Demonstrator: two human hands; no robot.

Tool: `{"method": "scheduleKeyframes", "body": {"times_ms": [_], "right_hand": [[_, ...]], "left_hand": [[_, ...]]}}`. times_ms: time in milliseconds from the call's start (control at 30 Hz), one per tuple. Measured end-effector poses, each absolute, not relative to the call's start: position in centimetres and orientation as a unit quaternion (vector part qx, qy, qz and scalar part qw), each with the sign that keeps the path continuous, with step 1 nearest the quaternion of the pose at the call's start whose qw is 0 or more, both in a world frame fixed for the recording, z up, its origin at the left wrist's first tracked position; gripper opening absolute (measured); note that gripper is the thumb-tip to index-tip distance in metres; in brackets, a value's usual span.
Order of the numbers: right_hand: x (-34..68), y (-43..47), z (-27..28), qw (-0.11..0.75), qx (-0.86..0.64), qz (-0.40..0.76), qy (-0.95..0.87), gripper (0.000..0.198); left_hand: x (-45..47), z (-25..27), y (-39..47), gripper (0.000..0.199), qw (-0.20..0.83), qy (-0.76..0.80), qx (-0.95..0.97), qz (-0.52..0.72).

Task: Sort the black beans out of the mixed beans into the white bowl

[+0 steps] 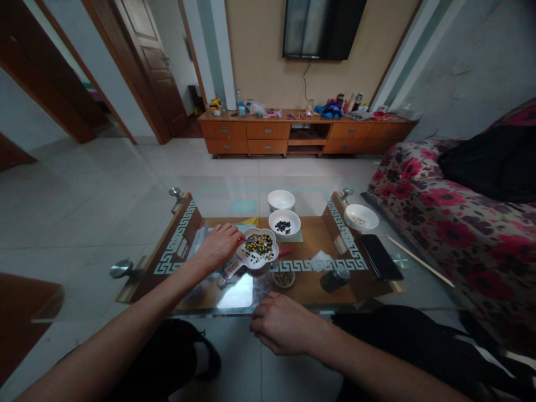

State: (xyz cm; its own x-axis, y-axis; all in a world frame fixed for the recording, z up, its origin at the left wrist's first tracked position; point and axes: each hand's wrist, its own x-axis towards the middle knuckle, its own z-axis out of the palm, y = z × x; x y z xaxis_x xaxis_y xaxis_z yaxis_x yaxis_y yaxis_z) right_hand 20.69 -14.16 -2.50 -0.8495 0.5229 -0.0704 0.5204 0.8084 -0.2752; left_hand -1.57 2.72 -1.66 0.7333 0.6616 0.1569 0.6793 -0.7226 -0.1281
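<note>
My left hand pinches a thin, purplish stick-like tool, perhaps tweezers. The tool's tip reaches over a white flower-shaped dish with a handle. Mixed beans, yellow, green and black, lie in that dish. Just behind it is a white bowl with several black beans at its bottom. Nearer to me a small round dish of seeds or beans shows at the table's front. My right hand rests at the glass edge, fingers curled, with nothing visible in them.
On the glass table are another white bowl, a bowl with pale pieces at right, a black phone-like slab, a wooden stick and a dark jar. A floral sofa stands to the right.
</note>
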Motion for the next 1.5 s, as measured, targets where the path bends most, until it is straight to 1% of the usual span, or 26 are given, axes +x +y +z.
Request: {"method": "scheduleKeyframes", "body": {"times_ms": [200, 300, 367, 567, 667, 833, 1067, 1300, 1500], "right_hand": [[20.6, -14.3, -3.1, 0.009, -0.267, 0.143, -0.953, 0.015], [20.6, -14.4, -2.9, 0.005, -0.265, 0.146, -0.953, 0.015], [20.6, -14.4, -2.9, 0.001, -0.264, 0.144, -0.954, 0.015], [20.4, -14.3, -2.9, -0.019, -0.261, 0.144, -0.954, 0.015], [20.4, -14.4, -2.9, -0.014, -0.261, 0.146, -0.954, 0.015], [20.4, -14.6, -2.8, -0.012, -0.261, 0.14, -0.955, 0.014], [20.5, -14.6, -3.4, 0.026, -0.253, 0.136, -0.957, 0.013], [20.5, -14.6, -2.9, 0.017, -0.257, 0.125, -0.958, 0.014], [20.5, -14.6, -3.1, 0.012, -0.259, 0.139, -0.956, 0.015]], "left_hand": [[-1.2, -1.9, 2.4, 0.006, 0.103, -0.286, -0.953, 0.006], [-0.9, -1.4, 2.3, 0.009, 0.094, -0.292, -0.952, 0.01], [-0.6, -1.3, 2.3, 0.013, 0.072, -0.323, -0.943, 0.001], [0.4, -2.0, 2.0, 0.021, -0.042, -0.386, -0.921, -0.035], [1.0, -2.5, 1.7, 0.024, -0.071, -0.407, -0.91, -0.044], [1.7, -2.8, 1.4, 0.025, -0.056, -0.409, -0.91, -0.029], [1.7, -3.1, 1.4, 0.026, -0.028, -0.397, -0.917, -0.018], [1.8, -3.4, 1.4, 0.026, -0.035, -0.396, -0.917, -0.026], [1.8, -3.5, 1.4, 0.027, -0.048, -0.398, -0.916, -0.031]]}}
